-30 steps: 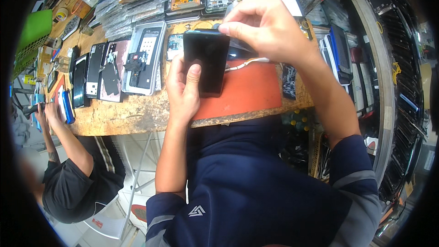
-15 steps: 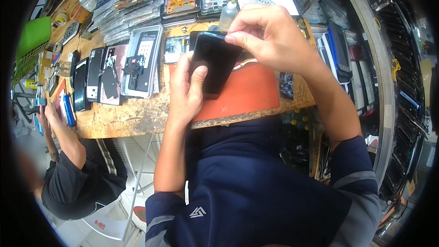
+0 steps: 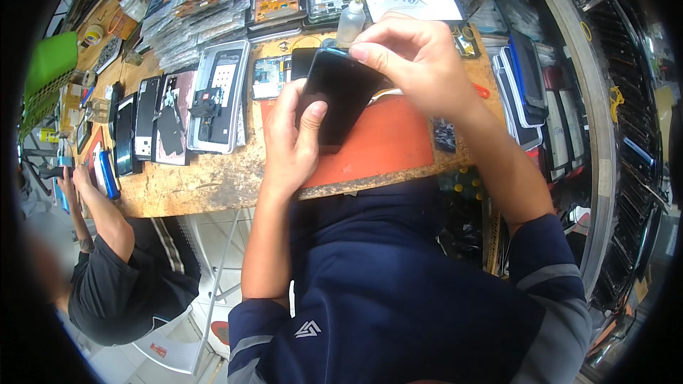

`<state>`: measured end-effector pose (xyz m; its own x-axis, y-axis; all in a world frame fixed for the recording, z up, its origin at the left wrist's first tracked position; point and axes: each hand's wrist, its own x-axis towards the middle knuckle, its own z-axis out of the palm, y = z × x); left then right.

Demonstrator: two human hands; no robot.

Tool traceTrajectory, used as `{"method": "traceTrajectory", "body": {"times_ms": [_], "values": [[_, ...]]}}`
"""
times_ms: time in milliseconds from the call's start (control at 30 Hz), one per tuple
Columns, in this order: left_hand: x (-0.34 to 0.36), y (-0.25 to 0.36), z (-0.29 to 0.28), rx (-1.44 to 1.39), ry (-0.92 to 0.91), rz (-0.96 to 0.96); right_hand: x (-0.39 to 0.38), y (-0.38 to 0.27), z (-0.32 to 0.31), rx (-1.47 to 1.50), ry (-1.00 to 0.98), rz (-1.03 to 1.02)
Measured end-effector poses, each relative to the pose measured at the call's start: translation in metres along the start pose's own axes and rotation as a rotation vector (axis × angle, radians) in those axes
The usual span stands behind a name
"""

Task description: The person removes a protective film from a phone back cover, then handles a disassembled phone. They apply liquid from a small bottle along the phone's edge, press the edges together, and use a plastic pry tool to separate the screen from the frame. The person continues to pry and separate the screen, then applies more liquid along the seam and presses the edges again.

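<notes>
A black smartphone [image 3: 337, 103], tilted with its top toward the right, is gripped along its lower left side by my left hand [image 3: 290, 141], thumb over the screen. My right hand [image 3: 416, 64] pinches at the phone's top edge, thumb and index finger together. Beneath lies an orange mat [image 3: 390, 151]. Behind the phone are a dark flat object [image 3: 302, 62] and an opened phone with exposed boards [image 3: 269, 78]. A translucent bottle [image 3: 351, 27] stands just beyond my right fingers.
Disassembled phones [image 3: 165, 115], a plastic tray [image 3: 237, 99] and stacked bubble-wrapped parts [image 3: 181, 43] crowd the wooden bench [image 3: 192, 192]. A green basket [image 3: 46, 71] is at left, upright devices [image 3: 530, 99] at right. A co-worker [image 3: 110, 281] sits at left, hands on the bench.
The phone's top has tilted rightward and my right hand has moved slightly right and down with it, still pinching. The bottle behind has come into view.
</notes>
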<state>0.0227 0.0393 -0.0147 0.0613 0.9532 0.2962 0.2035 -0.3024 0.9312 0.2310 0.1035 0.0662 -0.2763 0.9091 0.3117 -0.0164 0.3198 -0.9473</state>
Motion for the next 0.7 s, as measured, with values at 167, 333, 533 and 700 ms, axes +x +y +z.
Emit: {"method": "traceTrajectory", "body": {"times_ms": [167, 333, 533, 700], "values": [[0.003, 0.006, 0.000, 0.052, -0.054, 0.017, 0.005, -0.025, -0.035, -0.473, -0.289, 0.001], [0.007, 0.015, -0.001, 0.100, -0.079, 0.017, 0.008, -0.017, -0.029, -0.559, -0.251, -0.239], [0.008, 0.015, -0.001, 0.114, -0.079, 0.016, 0.012, -0.021, -0.026, -0.481, -0.250, -0.065], [0.002, 0.004, -0.001, 0.009, -0.056, -0.039, 0.025, -0.023, -0.052, -0.242, -0.183, -0.039]]}}
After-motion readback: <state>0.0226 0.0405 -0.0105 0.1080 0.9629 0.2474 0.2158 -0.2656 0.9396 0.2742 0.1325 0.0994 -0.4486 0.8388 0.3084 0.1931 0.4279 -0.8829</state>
